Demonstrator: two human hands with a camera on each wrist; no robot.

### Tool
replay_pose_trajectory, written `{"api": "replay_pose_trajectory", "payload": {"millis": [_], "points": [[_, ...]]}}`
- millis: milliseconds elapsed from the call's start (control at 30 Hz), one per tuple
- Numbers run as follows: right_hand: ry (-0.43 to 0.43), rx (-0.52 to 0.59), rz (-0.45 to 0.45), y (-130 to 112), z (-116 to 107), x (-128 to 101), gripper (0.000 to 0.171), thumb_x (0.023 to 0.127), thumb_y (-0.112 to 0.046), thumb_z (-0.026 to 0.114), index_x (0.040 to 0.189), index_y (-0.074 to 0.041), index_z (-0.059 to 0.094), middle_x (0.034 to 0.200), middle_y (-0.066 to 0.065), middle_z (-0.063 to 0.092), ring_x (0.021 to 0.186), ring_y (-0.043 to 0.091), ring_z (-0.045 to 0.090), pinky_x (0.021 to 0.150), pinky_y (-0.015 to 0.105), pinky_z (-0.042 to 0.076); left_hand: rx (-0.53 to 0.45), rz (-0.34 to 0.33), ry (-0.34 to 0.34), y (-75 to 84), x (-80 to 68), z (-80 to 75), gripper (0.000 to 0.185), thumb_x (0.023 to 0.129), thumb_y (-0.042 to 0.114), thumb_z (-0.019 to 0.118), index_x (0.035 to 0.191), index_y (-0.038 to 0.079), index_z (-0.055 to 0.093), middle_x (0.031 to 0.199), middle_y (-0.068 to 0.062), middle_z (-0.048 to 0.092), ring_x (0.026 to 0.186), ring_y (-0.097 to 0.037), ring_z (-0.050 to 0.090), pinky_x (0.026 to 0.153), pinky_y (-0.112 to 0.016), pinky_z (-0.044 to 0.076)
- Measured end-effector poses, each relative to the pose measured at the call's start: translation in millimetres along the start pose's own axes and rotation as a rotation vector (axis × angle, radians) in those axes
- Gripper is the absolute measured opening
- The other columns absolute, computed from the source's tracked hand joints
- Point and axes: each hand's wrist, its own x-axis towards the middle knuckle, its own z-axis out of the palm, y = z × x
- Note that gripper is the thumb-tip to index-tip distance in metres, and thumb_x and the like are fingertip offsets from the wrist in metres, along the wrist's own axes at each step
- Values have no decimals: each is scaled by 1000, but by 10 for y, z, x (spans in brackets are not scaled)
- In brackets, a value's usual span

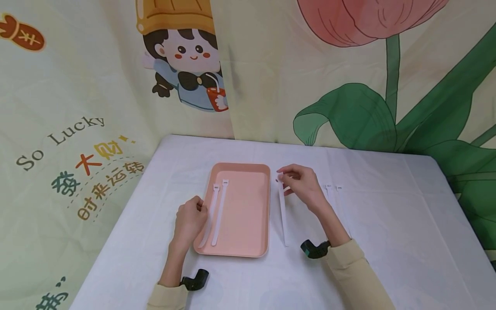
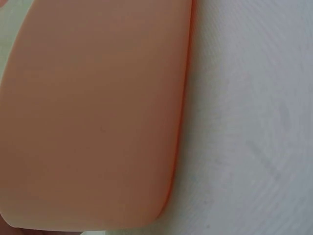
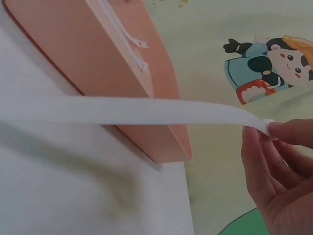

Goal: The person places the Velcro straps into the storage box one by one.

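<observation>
A pink tray (image 1: 244,215) lies on the white table, with two white straps (image 1: 218,211) side by side in its left part. My left hand (image 1: 199,206) sits at the tray's left rim, fingers curled on the edge. The left wrist view shows only the tray (image 2: 93,112) close up beside the tablecloth (image 2: 244,122). My right hand (image 1: 282,176) pinches the head end of a third white strap (image 1: 283,215), whose tail trails toward me on the table just right of the tray. In the right wrist view this strap (image 3: 146,110) stretches from my fingertips (image 3: 274,132) across the tray (image 3: 98,54).
Two more white straps (image 1: 333,193) lie on the table right of my right hand. A printed cloth backdrop (image 1: 271,77) hangs behind the table's far edge. The table's left edge (image 1: 128,206) runs diagonally near my left arm.
</observation>
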Motion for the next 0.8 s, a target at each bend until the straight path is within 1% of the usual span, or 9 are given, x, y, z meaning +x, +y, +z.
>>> {"api": "replay_pose_trajectory", "payload": {"millis": [200,333,500,633,800], "points": [[10,13,-16,-135,35,-44,22,100,-16,66,118,-4,71,102,18,72,83,37,66,68,37,62,3,-2,0,-7,-1,3,11,95,3,57,88,-2,63,70,-10,62,58,-18,54,51,-28,41],[12,45,-24,-222,88,-55,22,100,-16,66,117,-5,71,100,17,70,83,40,67,68,39,62,7,-3,1,-8,3,0,11,95,3,56,88,-1,63,70,-10,62,58,-18,55,51,-28,41],[0,79,-40,-294,170,-39,22,98,-16,68,117,-5,71,98,16,70,83,39,66,67,39,62,11,-1,9,-13,4,9,11,95,2,56,87,-1,63,69,-9,61,57,-18,54,50,-28,41],[-3,135,-31,-327,249,-21,21,98,-16,68,116,-5,72,99,16,71,78,33,66,68,42,62,17,3,9,-24,6,13,12,96,3,56,86,-1,62,68,-9,61,57,-18,54,50,-28,41],[-1,180,-36,-333,378,5,21,98,-15,68,116,-3,71,99,16,72,73,29,67,68,39,62,22,12,13,-24,10,12,12,95,3,56,86,-1,62,68,-9,60,56,-18,53,50,-28,41]]}}
